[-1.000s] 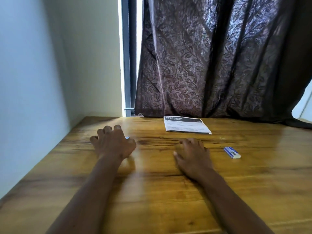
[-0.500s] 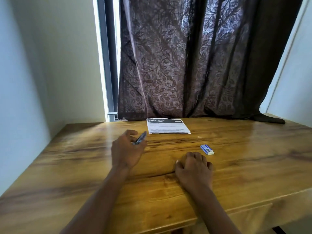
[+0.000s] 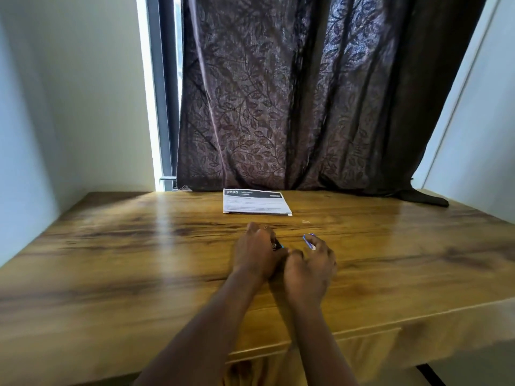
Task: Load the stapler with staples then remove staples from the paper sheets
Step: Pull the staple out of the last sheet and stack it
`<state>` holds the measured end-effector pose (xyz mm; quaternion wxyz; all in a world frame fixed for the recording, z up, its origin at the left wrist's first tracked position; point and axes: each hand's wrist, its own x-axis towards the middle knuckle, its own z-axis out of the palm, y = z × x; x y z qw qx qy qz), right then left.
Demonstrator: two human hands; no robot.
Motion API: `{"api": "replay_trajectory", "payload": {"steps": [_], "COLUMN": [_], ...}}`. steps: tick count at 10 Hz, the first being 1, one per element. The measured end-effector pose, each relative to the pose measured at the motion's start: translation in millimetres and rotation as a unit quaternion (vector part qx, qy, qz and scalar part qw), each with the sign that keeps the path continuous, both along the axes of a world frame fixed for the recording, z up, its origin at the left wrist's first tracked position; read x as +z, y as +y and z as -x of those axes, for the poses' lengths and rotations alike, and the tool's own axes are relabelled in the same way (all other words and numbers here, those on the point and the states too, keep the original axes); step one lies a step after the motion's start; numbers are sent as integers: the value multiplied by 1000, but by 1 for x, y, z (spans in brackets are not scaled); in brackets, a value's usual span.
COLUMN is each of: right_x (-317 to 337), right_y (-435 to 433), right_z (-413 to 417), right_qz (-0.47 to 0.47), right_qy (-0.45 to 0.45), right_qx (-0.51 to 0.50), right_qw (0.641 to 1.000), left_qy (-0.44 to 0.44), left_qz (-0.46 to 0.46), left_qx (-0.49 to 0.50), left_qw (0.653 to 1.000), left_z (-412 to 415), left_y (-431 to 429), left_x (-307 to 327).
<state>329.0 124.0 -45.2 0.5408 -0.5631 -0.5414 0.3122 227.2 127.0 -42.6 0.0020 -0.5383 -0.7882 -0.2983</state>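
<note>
Centre frame: left grip [image 3: 256,253] curled round stapler [image 3: 276,246], now drawn in beside right grip [image 3: 309,267], which has picked staple box [image 3: 307,241] off bench [image 3: 111,260]. Loading likely next. Papers [image 3: 256,204] untouched, upper centre.

The curtain [image 3: 278,107] is a dusky brown-purple, covered all over in trailing leaves and vines. The table [image 3: 111,260] is honey-coloured wood with dark streaks of grain. The paper sheets [image 3: 255,203] are white under a black header band. The staple box [image 3: 308,241] is blue and white. The stapler [image 3: 276,245] shows black with a fleck of blue. The wall [image 3: 83,93] is pale and the window frame [image 3: 161,93] grey.
</note>
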Motion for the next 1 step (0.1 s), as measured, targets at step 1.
{"api": "replay_trajectory", "payload": {"steps": [1], "right_x": [0], "right_y": [-3], "right_z": [-3], "right_qz": [5], "right_qy": [-10], "right_qx": [16], "right_qw": [1000], "left_qy": [-21], "left_qz": [0], "left_qx": [-41], "left_qw": [999], "left_z": [4], "left_y": [-15], "left_x": [2]}}
